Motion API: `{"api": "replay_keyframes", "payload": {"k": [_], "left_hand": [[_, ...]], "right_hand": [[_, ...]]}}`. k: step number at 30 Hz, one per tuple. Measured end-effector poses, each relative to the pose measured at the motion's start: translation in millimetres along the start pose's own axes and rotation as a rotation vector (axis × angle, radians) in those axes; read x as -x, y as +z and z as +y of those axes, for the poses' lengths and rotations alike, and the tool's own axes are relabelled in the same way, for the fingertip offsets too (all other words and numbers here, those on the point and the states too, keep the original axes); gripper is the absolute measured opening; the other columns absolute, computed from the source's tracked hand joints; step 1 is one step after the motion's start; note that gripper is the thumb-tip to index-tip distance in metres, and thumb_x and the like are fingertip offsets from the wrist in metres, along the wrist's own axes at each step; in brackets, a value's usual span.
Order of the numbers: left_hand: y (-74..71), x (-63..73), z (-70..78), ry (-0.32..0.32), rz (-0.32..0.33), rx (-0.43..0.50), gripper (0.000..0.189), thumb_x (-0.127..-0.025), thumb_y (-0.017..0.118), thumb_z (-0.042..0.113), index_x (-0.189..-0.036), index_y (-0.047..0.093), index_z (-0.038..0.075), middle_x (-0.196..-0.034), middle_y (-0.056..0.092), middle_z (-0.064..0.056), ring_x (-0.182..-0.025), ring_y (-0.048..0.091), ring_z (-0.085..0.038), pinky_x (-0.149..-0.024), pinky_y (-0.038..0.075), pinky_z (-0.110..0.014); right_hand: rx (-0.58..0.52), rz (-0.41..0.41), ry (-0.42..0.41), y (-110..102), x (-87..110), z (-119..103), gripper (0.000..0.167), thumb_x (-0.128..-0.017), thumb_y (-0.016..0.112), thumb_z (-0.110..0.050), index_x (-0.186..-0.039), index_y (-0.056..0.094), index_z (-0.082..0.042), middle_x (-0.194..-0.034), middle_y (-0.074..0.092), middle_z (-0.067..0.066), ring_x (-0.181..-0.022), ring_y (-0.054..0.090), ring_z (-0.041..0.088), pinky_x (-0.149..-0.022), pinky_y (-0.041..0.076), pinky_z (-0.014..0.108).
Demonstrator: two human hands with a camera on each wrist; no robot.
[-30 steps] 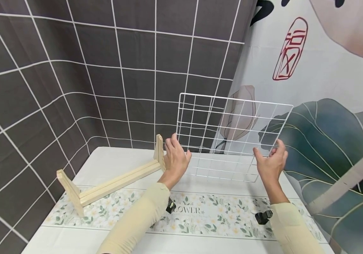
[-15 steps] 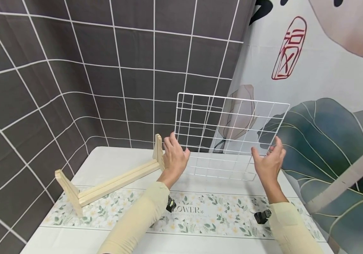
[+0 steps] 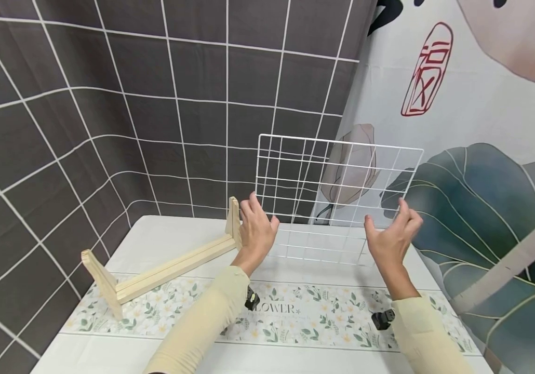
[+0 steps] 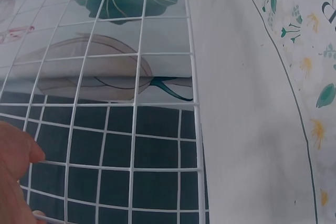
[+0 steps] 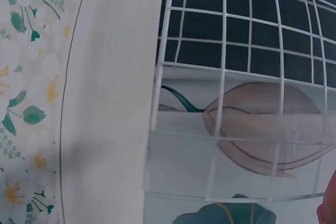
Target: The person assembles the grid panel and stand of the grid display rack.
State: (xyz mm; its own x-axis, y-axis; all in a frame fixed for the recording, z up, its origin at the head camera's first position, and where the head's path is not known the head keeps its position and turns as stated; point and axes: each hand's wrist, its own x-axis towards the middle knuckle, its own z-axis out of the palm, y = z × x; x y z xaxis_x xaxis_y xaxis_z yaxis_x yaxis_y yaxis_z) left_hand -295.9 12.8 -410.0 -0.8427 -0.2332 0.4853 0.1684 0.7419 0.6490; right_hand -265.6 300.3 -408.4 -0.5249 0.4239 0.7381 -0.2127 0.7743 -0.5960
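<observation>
A white wire grid panel (image 3: 337, 179) stands tilted up over the far part of the table, its lower edge near the tabletop. My left hand (image 3: 256, 231) holds its left side, thumb in front and fingers at the edge wire. On the right side my right hand (image 3: 392, 239) grips the panel, with the fingers at the edge and the thumb spread toward the front. In the left wrist view the grid's wires (image 4: 137, 77) fill the left half, with part of the left hand (image 4: 16, 166) at lower left. The right wrist view shows the grid (image 5: 223, 51) and a bit of right hand (image 5: 329, 203).
Left of the panel, a pale wooden stand (image 3: 174, 267) with a grooved bar and two upright ends rests on the table, one end close behind my left hand. A floral strip (image 3: 305, 317) runs across the white table (image 3: 239, 356). Dark gridded cloth (image 3: 192, 124) hangs behind.
The wire grid panel has shifted slightly left, and its top has risen a little. My right hand has moved a little left with it; the wooden stand stays put.
</observation>
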Motion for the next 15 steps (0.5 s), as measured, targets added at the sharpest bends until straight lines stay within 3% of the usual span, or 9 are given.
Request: {"api": "replay_keyframes", "payload": {"k": [5, 15], "left_hand": [[-0.4, -0.9, -0.1, -0.002, -0.002, -0.002, 0.085, -0.081, 0.074, 0.019, -0.153, 0.030, 0.003, -0.127, 0.046, -0.018, -0.109, 0.054, -0.033, -0.061, 0.054, -0.039], [-1.8, -0.6, 1.6, 0.003, -0.013, -0.004, 0.086, -0.083, 0.075, 0.020, -0.153, 0.030, 0.002, -0.127, 0.046, -0.019, -0.110, 0.056, -0.034, -0.062, 0.056, -0.039]], "right_hand": [[0.010, -0.014, -0.109, 2, -0.1, -9, 0.079, -0.084, 0.078, -0.017, -0.152, 0.038, -0.012, -0.136, 0.033, 0.029, -0.130, 0.034, 0.046, -0.104, 0.034, 0.058], [0.102, -0.130, -0.278, 11, -0.9, -36, 0.083, -0.080, 0.082, -0.023, -0.150, 0.040, -0.013, -0.147, 0.029, 0.030, -0.127, 0.038, 0.050, -0.103, 0.034, 0.064]]}}
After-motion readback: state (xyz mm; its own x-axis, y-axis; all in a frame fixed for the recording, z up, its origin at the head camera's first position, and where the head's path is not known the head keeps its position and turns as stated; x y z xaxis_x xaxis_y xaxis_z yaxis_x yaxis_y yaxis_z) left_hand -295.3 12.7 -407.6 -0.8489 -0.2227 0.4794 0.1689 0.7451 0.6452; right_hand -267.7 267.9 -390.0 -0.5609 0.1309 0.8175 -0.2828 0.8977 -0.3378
